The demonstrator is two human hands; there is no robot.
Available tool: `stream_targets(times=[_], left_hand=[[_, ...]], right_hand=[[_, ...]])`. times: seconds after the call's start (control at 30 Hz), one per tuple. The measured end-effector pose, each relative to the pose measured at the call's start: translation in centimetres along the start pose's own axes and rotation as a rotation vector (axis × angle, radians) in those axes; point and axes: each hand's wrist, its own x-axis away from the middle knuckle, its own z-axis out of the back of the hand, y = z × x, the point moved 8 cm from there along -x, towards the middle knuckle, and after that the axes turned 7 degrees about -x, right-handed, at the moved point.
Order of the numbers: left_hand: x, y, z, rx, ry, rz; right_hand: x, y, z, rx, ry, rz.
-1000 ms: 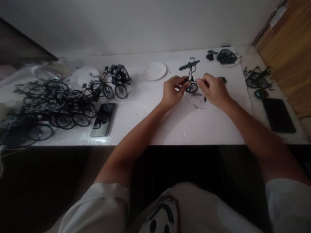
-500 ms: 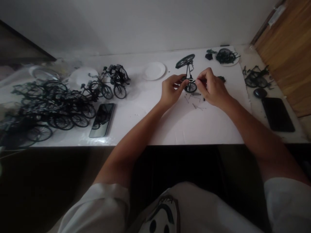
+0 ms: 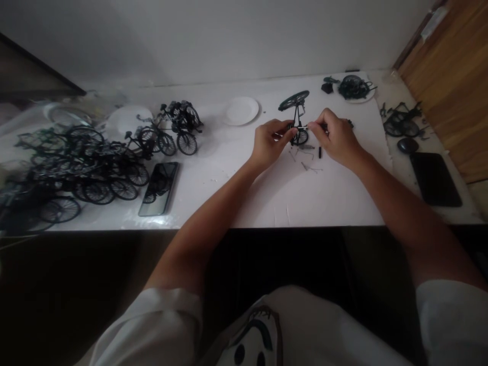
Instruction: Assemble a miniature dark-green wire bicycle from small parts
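My left hand [image 3: 268, 145] pinches a dark miniature bicycle [image 3: 296, 114] by its frame, between thumb and fingers. The bicycle is tipped up, with one wheel raised at the top and the other low, near the tabletop. From the fingertips of my right hand [image 3: 337, 140], closed in a pinch, a thin silvery rod [image 3: 304, 127] reaches left to the bicycle's frame beside my left thumb. Its far end is too small to make out. Below my hands lie several thin wire parts [image 3: 310, 167] and a short black stick [image 3: 319, 152].
Many finished-looking miniature bicycles [image 3: 95, 173] crowd the left, beside a phone [image 3: 159, 188]. A white plate [image 3: 241, 111] stands at the back; another plate [image 3: 360, 100] holds dark bicycle parts. On the right are another small bicycle [image 3: 402, 122], a dark round object [image 3: 407, 146] and a black tablet-like slab [image 3: 436, 179].
The bicycle has tilted slightly, its raised wheel shifting a little right and down. The rod shows more clearly between my hands, and my right hand has moved slightly right, showing more of the black stick.
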Motion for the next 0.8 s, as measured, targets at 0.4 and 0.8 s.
stream_targets(times=[0.4, 0.8], left_hand=[[0.1, -0.3, -0.5, -0.002, -0.010, 0.041], [-0.3, -1.1, 0.0, -0.116, -0.011, 0.035]], right_hand=[[-0.1, 0.6, -0.2, -0.148, 0.021, -0.100], [0.3, -2.7, -1.5, 0.344, -0.202, 0.077]])
